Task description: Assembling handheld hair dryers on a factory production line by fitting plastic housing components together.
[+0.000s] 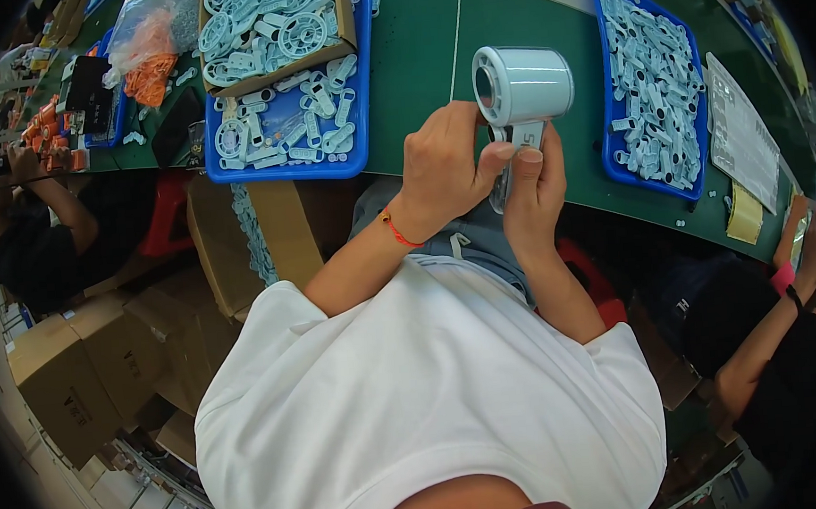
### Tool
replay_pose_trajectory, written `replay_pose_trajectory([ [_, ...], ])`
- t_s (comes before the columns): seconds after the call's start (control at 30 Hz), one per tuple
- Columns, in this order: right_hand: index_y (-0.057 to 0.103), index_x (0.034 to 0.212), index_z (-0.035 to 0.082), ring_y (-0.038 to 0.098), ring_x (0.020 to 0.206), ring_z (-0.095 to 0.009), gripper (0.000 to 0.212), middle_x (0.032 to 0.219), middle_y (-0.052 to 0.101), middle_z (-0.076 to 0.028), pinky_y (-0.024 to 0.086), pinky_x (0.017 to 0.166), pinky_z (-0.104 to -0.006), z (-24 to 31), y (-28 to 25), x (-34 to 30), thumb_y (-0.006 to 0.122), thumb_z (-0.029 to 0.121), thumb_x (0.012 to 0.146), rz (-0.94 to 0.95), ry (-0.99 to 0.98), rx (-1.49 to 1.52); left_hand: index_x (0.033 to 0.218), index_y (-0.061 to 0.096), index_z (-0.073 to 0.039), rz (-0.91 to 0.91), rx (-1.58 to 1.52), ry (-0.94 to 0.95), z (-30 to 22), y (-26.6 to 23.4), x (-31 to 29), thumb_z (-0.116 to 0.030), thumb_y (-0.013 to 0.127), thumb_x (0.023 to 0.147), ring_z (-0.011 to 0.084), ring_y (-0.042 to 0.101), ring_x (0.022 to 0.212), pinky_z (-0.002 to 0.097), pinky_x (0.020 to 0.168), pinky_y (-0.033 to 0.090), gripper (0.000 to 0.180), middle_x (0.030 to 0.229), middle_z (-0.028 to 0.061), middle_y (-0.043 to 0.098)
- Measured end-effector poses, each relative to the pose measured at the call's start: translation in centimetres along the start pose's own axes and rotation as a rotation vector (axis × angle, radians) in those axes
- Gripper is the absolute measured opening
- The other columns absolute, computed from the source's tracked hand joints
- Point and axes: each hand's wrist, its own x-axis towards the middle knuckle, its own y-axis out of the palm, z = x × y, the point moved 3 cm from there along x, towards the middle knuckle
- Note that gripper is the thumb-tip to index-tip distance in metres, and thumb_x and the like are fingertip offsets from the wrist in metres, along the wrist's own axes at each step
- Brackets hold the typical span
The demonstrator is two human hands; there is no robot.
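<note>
A pale blue handheld fan [536, 85] with a drum-shaped head and a short handle is held up over the near edge of the green table. My right hand [534, 184] is closed round the handle from the right, its thumb lying on the front. From the left, my left hand [444, 162] pinches at the handle just below the head, thumb and fingers bent. Both thumbs almost meet there. Most of the lower handle is hidden by my fingers, and any small part between the left fingertips cannot be made out.
A blue tray [360, 154] at left bears a cardboard box [348, 41] of pale blue rings and parts. Another blue tray [697, 187] at right holds many small handle pieces. Cartons [76, 372] stand on the floor at left. Other people sit at both sides.
</note>
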Motion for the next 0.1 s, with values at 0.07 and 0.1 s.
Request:
replay_pose_trajectory([
  [0.07, 0.039, 0.127, -0.003, 0.049, 0.1, -0.016, 0.059, 0.111, 0.052, -0.011, 0.04, 0.084, -0.0274, -0.35, -0.03, -0.08, 0.038, 0.046, 0.093, -0.001, -0.015, -0.101, 0.073, 0.049, -0.003, 0.045, 0.04, -0.015, 0.07, 0.02, -0.15, -0.039, 0.051, 0.087, 0.026, 0.052, 0.053, 0.0353, 0.046, 0.04, 0.038, 0.06, 0.0097, 0.05],
  [0.1, 0.038, 0.128, -0.002, 0.049, 0.101, -0.017, 0.06, 0.112, 0.052, -0.011, 0.039, 0.086, -0.0283, -0.5, -0.07, -0.07, 0.039, 0.046, 0.093, -0.007, 0.003, -0.109, 0.078, 0.05, -0.003, 0.09, 0.079, -0.03, 0.16, 0.1, -0.37, -0.042, 0.049, 0.088, 0.0271, 0.053, 0.055, 0.0354, 0.047, 0.041, 0.04, 0.063, 0.011, 0.051],
])
